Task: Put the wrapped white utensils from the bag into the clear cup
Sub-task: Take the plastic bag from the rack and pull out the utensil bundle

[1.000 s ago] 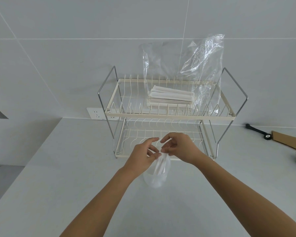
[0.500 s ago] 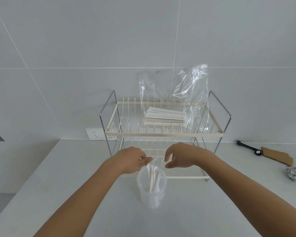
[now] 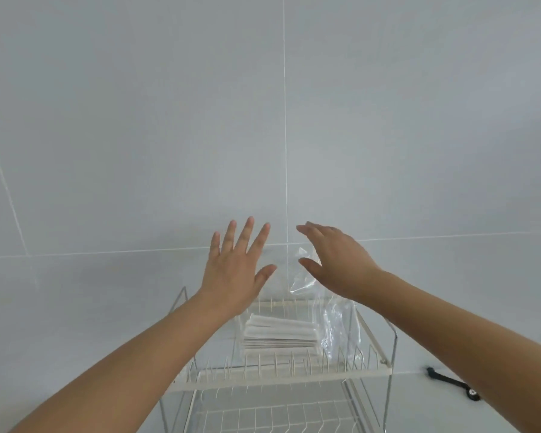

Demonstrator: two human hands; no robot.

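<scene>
Left hand [image 3: 233, 271] and right hand [image 3: 338, 260] raised above bag [image 3: 331, 317] on rack [image 3: 278, 378], fingers [image 3: 247, 234] spread wide, holding nothing, utensils [image 3: 280, 334] stacked inside bag

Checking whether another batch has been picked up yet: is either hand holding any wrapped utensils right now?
No: the left hand and right hand are both open and empty, raised above the stack of wrapped utensils in the bag.

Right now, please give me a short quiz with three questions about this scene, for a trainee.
1. True or false: the left hand holds a utensil.
2. Where does the stack of wrapped white utensils lie? A) top shelf of the rack, inside the plastic bag B) bottom shelf C) counter
3. Fill in: the right hand is ____, fingers spread.

Key: 1 false; 2 A; 3 open.
</scene>
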